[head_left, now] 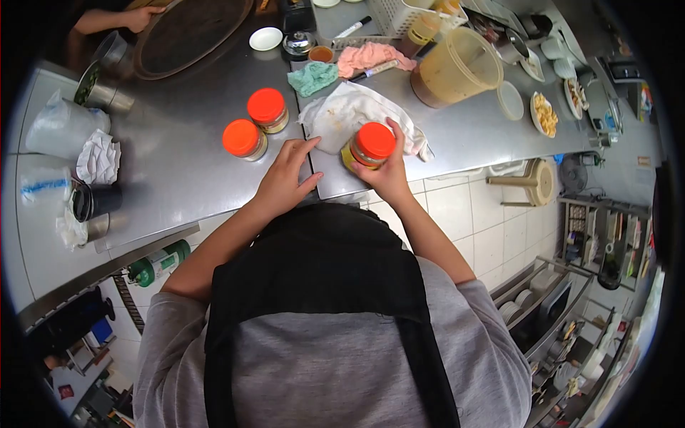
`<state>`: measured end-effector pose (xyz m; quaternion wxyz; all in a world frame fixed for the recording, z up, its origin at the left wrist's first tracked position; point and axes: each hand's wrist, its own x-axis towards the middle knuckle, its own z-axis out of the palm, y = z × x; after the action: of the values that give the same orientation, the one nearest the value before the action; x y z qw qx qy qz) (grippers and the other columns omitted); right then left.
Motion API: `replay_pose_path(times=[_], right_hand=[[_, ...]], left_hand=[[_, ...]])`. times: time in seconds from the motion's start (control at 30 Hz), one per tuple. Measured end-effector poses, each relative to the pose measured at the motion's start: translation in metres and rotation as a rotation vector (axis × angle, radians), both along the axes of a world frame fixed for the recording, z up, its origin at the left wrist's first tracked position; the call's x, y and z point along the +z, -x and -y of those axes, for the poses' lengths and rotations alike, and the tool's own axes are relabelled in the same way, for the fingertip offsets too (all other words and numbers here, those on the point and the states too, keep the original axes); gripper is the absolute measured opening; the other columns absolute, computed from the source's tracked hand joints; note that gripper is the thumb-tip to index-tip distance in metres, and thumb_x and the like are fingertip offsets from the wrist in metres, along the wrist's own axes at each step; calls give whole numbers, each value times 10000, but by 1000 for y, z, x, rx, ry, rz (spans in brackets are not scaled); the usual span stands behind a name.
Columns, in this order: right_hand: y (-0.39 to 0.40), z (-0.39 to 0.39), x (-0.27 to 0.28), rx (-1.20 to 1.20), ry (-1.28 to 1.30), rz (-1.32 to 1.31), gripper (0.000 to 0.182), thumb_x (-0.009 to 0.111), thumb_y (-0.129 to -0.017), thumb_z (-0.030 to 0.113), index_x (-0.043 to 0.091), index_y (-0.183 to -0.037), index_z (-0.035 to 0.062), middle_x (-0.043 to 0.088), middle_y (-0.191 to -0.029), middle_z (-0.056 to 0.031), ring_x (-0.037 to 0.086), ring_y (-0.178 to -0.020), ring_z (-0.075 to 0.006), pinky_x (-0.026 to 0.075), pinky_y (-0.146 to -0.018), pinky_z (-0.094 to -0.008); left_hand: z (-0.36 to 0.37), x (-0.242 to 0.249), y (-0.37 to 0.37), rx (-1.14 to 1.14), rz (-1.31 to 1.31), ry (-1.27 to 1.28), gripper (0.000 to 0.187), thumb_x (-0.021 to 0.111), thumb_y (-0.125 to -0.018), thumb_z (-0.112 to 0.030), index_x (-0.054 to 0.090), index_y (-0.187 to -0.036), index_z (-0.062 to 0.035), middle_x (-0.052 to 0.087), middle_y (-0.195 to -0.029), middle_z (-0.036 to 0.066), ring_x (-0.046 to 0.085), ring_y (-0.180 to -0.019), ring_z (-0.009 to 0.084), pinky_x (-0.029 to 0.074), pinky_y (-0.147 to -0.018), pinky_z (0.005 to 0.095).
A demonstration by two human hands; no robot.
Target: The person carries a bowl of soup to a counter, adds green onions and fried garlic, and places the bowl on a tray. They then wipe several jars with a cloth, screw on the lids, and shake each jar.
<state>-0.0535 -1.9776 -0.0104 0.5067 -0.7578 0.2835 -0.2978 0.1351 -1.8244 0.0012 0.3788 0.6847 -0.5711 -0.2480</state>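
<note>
My right hand (389, 167) is wrapped round a red-lidded jar (374, 141), upright near the front edge of the steel counter. Beside it, a stained white cloth (342, 107) lies crumpled, partly behind the jar. My left hand (287, 172) holds nothing; its fingers are apart, pointing toward the jar without touching it. Two similar jars stand to the left of that hand: one with a red lid (267, 106), the other with an orange-red lid (243, 139). Their contents look pale through the sides. The held jar's label is mostly covered by my fingers.
A large cloudy plastic tub (457, 68) stands behind the cloth. Pink (371, 58) and green (312, 78) rags lie nearby with a marker. A plate of food (544, 114) sits at right. Another person's hand (143, 18) touches a big round tray (189, 36) at back left.
</note>
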Motion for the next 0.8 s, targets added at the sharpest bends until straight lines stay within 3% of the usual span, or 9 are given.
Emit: replay_pose_path(times=[0.1,0.23,0.37,0.5,0.57,0.63,0.7,0.73,0.8], right_hand=[[9,-9,50,22,-341,147,1005,800,-728,46,143,-1487,94,517,-1313,-178,543,-1225,-267,427,-1049,-409],[16,5,54,48,-223,365,844,748,-831,262,197,-1456,125,508,-1284,-146,548,-1177,-263,443,-1036,-405],[3,41,75,-127,-940,503,512,535,-972,437,373,-1338,118,556,-1166,-129,611,-1026,-277,496,-643,-351],[12,9,111,27,-1122,542,551,514,-949,536,452,-1309,123,576,-1134,-127,608,-1019,-305,489,-615,-313],[9,46,97,-176,-1482,840,554,500,-958,511,438,-1346,120,586,-1123,-133,611,-1019,-311,496,-604,-310],[9,47,88,-85,-1407,892,563,507,-954,513,446,-1337,104,591,-1116,-136,615,-1010,-309,505,-609,-295],[5,8,106,112,-1156,483,551,527,-944,533,498,-1260,82,588,-1110,-135,596,-1039,-298,512,-627,-271],[2,-1,105,108,-707,389,549,499,-957,539,511,-1251,75,587,-1118,-146,595,-1044,-308,523,-630,-281],[-1,24,101,9,-1092,611,549,508,-959,516,468,-1297,85,575,-1146,-145,596,-1043,-312,531,-635,-294]], left_hand=[[3,-1,-4,60,-65,-5,649,723,-846,-123,435,-1428,-121,472,-1255,121,560,-1007,238,501,-873,343],[15,-15,-12,55,-1,56,624,710,-847,-119,452,-1415,-123,471,-1254,129,549,-1052,264,482,-914,355],[29,-41,-11,23,139,174,589,702,-834,-127,485,-1382,-116,469,-1246,147,525,-1116,321,448,-970,385],[32,-47,-10,27,176,154,559,703,-825,-142,515,-1350,-109,468,-1241,160,516,-1134,341,442,-980,394],[32,-44,-6,28,142,132,553,703,-823,-149,521,-1344,-107,467,-1244,164,516,-1130,338,444,-979,399],[33,-42,-8,28,243,147,554,703,-822,-155,523,-1343,-106,467,-1243,162,516,-1127,331,447,-975,403],[35,-45,-11,28,218,150,557,701,-820,-151,519,-1345,-107,468,-1244,162,508,-1135,339,443,-979,410],[35,-43,-11,26,227,141,558,699,-820,-153,517,-1346,-107,467,-1247,162,504,-1140,341,442,-981,410],[33,-43,-8,21,253,123,558,695,-824,-159,516,-1350,-108,470,-1249,164,498,-1148,340,443,-982,409]])
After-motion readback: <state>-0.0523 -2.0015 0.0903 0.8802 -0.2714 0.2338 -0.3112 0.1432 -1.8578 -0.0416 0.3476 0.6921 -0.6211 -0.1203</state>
